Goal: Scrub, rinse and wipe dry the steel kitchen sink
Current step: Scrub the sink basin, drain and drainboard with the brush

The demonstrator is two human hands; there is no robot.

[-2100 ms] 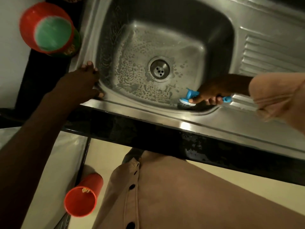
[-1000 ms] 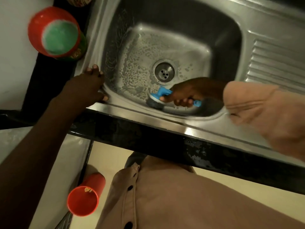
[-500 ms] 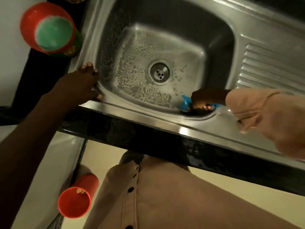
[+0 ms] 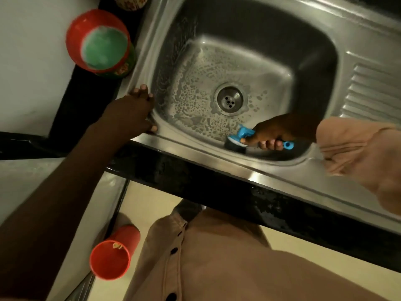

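1. Right now your right hand [image 4: 272,132] curls its grip around the blue scrub brush [image 4: 243,137], whose bristles press the steel sink [image 4: 249,40] basin's near wall.
2. Your left hand [image 4: 132,114] rests on the sink's near-left rim, fingers fairly straight, grip apart.
3. Soapy film surrounds the drain [image 4: 229,100].
4. Left of the sink, a red cup [image 4: 99,41] stands on the dark surface [image 4: 86,101].

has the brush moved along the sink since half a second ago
Yes. The brush, held by the right hand, slid left along the sink's near wall, so it now sits closer to directly below the drain.
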